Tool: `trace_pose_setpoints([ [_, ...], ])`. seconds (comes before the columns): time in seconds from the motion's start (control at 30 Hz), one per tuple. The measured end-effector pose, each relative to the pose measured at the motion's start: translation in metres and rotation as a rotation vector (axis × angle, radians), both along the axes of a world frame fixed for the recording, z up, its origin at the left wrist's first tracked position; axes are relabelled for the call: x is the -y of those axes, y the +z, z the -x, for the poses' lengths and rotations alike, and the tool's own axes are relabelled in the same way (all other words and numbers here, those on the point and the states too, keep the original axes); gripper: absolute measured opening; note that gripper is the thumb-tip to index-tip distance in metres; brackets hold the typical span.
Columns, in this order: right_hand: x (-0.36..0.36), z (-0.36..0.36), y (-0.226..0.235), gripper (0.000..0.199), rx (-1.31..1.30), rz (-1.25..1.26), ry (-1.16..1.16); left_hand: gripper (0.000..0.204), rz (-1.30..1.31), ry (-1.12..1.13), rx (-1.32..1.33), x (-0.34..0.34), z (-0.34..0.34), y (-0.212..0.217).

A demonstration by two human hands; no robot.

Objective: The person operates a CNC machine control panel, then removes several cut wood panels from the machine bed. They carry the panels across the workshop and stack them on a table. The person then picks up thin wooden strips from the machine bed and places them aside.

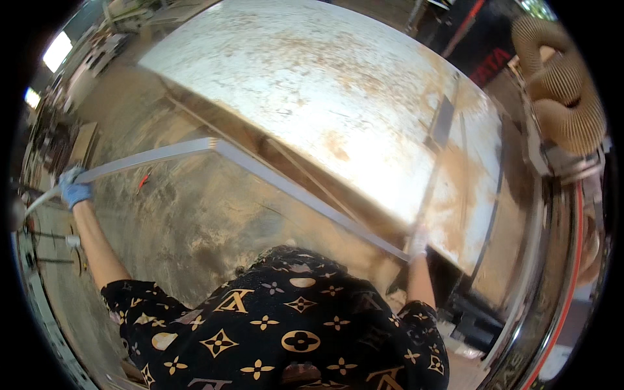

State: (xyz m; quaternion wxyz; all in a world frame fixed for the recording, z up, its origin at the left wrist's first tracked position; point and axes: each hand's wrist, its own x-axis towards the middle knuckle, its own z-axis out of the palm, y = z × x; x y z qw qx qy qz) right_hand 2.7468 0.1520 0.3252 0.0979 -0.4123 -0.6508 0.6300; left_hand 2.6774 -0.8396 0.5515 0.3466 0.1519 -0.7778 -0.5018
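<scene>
My left hand (75,186), in a blue glove, is stretched far out to the left and closed around the end of a long grey strip (149,157). This strip runs to a pale corner, where a second grey length (305,198) slants down to the right. Whether the two lengths are joined cannot be made out. At the lower end of the second length is my right hand (419,244), pale and blurred, by the near edge of a white-topped table (312,84). It appears closed on that end, though its fingers are smeared.
Brown sawdust streaks the tabletop, where a flat grey piece (441,123) lies toward the right. A small red object (143,182) lies on the dusty floor (195,227). A ribbed tan hose (559,84) coils at far right, near a machine rail (565,279) with a red stripe.
</scene>
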Motion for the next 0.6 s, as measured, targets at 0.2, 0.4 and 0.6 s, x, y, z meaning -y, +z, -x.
trace_pose_setpoints([
  [0.2,-0.151,0.022,-0.021,0.035,0.053,-0.206,0.139,0.032,-1.329,-0.666,-0.530,-0.102,-0.031,0.014],
  [0.4,-0.103,0.064,0.047,0.040,0.147,-0.841,0.177,0.029,-1.326,-0.660,-0.442,-0.187,-0.042,0.044],
  [0.6,-0.045,0.103,0.103,0.036,0.092,-0.442,0.324,0.024,-0.968,-0.378,-0.320,-0.267,0.006,0.061],
])
